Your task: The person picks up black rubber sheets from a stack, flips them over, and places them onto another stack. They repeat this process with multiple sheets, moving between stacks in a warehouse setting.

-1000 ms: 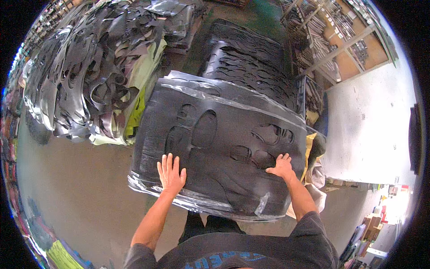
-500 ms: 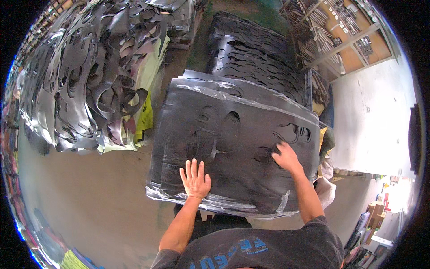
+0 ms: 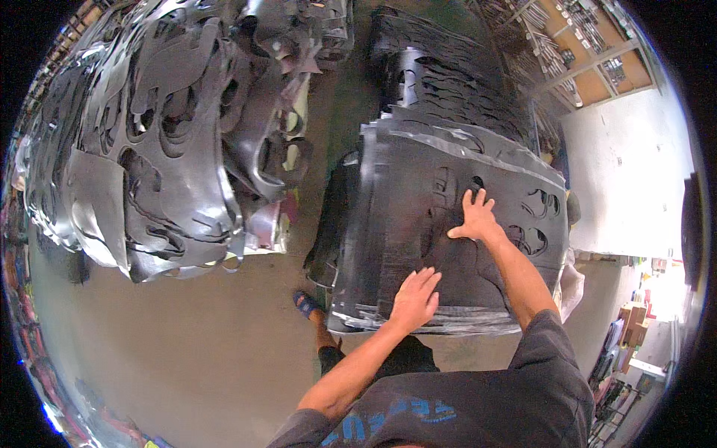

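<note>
A stack of thin black sheets [image 3: 467,280] with a clear plastic-like edging lies in front of me, its top sheet pierced by shoe-sole-like and rounded cut-outs. My right hand [image 3: 479,218] rests on the top sheet by the middle cut-outs, fingers spread, holding nothing. Closer to the front edge, my left hand [image 3: 416,301] lies on the same sheet with its fingers stretched out and close together. Two more cut-outs [image 3: 529,239] are right of my right hand. Whether either palm presses down fully cannot be told.
A tall heap of dark cut-out scraps [image 3: 179,142] fills the left side. Behind the stack lies another pile of perforated black sheets [image 3: 467,93]. A shelf rack [image 3: 590,60] stands at the far right, beside a white panel [image 3: 624,164]. My sandalled foot [image 3: 304,304] shows on the floor [image 3: 187,328].
My right hand has moved left from the right-hand cut-outs to the middle ones, its fingers now spread. The stack sits farther right in view. Dark scraps now cover most of the heap's yellow-green material.
</note>
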{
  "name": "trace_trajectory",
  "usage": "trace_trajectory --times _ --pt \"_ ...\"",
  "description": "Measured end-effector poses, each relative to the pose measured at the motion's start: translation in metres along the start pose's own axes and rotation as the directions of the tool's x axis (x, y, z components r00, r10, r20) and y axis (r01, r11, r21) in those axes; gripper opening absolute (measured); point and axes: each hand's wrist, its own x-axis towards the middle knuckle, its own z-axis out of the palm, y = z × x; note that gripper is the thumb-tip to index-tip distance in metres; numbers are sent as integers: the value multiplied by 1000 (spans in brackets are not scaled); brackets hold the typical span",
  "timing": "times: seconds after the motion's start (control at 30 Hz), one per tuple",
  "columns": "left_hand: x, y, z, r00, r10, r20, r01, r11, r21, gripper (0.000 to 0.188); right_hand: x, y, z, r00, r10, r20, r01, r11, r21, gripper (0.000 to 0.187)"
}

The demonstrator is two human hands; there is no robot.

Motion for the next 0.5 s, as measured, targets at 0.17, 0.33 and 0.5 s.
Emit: trace_trajectory --times 0.17,0.33,0.5 --pt "-47 -52 -155 802 -593 78 582 744 -327 36 12 1 3 996 57 61 -53 996 -68 145" --pt "-63 -46 -306 666 -730 -151 527 604 -597 31 13 2 7 996 63 58 -57 995 -87 146" --pt "-65 19 -424 822 -142 -551 -120 903 -412 27 15 -6 2 995 83 48 -74 984 -165 145"
